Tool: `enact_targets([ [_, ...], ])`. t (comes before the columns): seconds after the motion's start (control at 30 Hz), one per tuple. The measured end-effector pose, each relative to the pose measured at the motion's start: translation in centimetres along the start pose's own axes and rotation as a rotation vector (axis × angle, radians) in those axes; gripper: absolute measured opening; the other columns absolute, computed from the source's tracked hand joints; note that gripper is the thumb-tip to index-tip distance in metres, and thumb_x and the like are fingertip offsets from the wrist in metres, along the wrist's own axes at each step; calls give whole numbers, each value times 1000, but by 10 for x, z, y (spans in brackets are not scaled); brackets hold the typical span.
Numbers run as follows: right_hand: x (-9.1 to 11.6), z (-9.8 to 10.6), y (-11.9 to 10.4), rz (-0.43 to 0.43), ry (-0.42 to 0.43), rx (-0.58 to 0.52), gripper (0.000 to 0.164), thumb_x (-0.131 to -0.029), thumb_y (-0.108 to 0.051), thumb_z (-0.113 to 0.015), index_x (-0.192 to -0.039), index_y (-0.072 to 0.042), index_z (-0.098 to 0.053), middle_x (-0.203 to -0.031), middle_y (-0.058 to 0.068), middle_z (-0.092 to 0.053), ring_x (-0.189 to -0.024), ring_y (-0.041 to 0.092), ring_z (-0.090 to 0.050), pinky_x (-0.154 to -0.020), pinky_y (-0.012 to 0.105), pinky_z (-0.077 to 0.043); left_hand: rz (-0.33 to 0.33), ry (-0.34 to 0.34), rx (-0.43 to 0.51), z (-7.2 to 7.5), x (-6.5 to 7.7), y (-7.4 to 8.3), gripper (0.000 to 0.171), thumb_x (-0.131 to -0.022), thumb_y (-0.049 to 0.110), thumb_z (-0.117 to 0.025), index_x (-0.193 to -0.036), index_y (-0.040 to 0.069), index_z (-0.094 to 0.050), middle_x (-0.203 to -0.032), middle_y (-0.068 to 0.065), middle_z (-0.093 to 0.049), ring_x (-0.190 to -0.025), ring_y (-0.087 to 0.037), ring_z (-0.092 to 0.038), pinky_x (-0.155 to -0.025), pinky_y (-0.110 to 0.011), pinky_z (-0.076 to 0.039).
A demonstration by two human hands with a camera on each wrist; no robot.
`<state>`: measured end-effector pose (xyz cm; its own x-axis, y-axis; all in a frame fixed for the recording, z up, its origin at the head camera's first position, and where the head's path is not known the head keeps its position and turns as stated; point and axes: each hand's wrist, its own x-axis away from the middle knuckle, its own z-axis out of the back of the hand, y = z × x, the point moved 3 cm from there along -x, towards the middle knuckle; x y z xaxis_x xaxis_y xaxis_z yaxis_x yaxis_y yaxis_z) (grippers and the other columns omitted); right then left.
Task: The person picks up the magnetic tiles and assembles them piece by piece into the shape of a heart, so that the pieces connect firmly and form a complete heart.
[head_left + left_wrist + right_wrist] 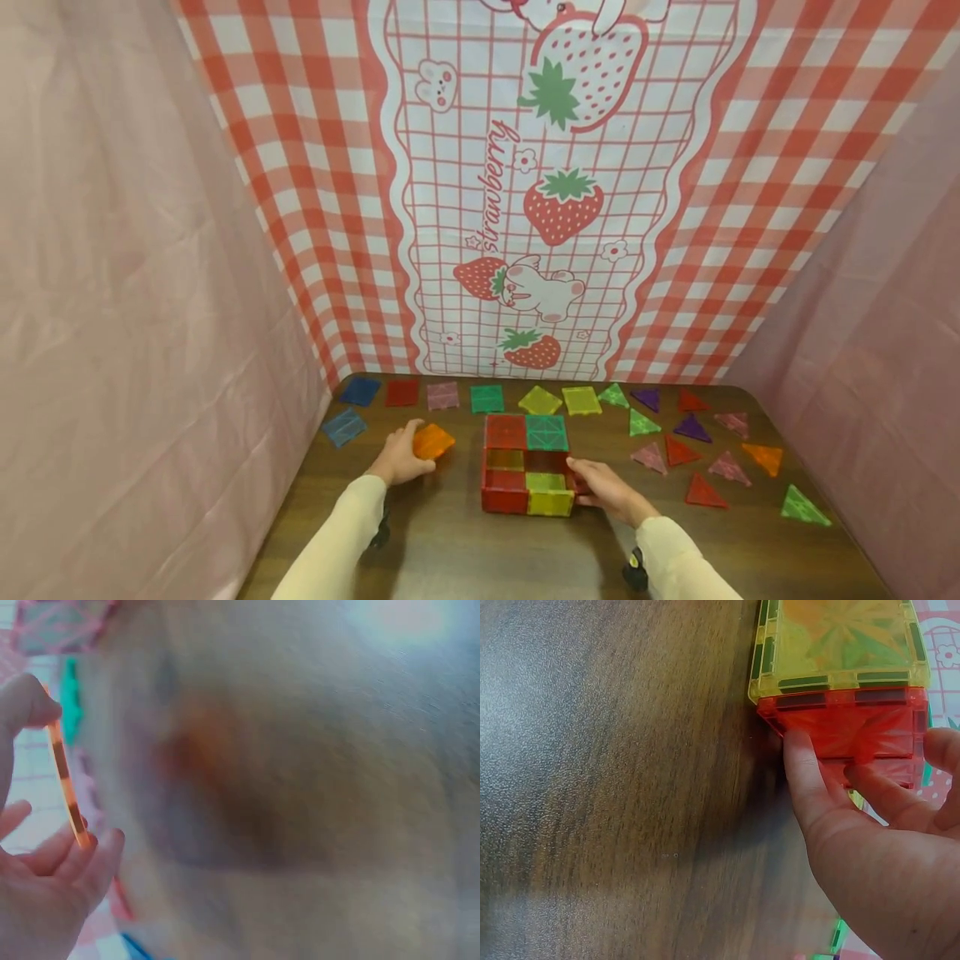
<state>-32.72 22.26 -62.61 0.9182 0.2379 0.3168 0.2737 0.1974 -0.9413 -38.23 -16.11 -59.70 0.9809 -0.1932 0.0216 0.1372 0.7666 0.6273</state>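
Note:
My left hand [401, 457] pinches an orange square magnetic tile [437, 440] by its edges, above the table left of the box. In the left wrist view the orange tile [64, 776] is seen edge-on between thumb and fingertips. The tile box [504, 499] stands in the middle, built of red, yellow and green translucent squares. Red and green tiles cover its back top; its front top is uncovered. Fairly straight fingers of my right hand [609, 492] touch the box's right side. The right wrist view shows fingertips against a red side tile [855, 724] beside a yellow front tile [840, 645].
Square tiles lie along the back, including a blue one [361, 392], a green one [487, 399] and a yellow one [582, 401]. Several triangle tiles, such as a red one [705, 492], are scattered on the right. Curtains enclose the wooden table [450, 558].

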Motion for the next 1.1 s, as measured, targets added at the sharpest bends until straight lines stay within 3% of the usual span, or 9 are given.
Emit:
enact_targets([
  [0.2, 0, 2, 1, 2, -15, -1, 74, -108, -37, -45, -147, 22, -28, -143, 38, -45, -120, 35, -59, -95, 46, -56, -160, -48, 206, 7, -5, 37, 82, -75, 15, -82, -148, 7, -45, -133, -21, -60, -112, -32, -61, -90, -46, -53],
  [0.3, -1, 2, 1, -9, -2, -3, 74, -107, -38, -47, -148, 21, -28, -144, 38, -44, -121, 35, -59, -96, 46, -56, -243, -98, 218, 7, -7, 55, 82, -77, 14, -82, -150, 8, -44, -137, -22, -57, -114, -33, -61, -87, -44, -55],
  [0.57, -1, 1, 2, -13, -11, 10, 75, -108, -39, -45, -148, 22, -27, -141, 37, -47, -118, 32, -61, -96, 45, -56, -361, -209, 115, -4, -1, 84, 78, -79, 20, -80, -150, 13, -47, -142, -14, -56, -129, -34, -53, -103, -54, -47],
  [0.83, 0, 1, 0, -10, -15, 14, 76, -108, -40, -45, -148, 22, -26, -139, 37, -48, -114, 28, -63, -96, 44, -56, -380, -302, 1, -25, 8, 92, 70, -81, 26, -80, -146, 19, -54, -147, -6, -54, -134, -30, -48, -110, -53, -43],
  [1.1, 0, 1, 0, -25, -17, 6, 76, -107, -40, -45, -148, 21, -27, -137, 36, -51, -114, 29, -63, -97, 46, -55, -430, -286, -61, -31, 12, 93, 68, -79, 23, -79, -143, 16, -56, -148, -6, -54, -135, -29, -47, -113, -50, -42],
])
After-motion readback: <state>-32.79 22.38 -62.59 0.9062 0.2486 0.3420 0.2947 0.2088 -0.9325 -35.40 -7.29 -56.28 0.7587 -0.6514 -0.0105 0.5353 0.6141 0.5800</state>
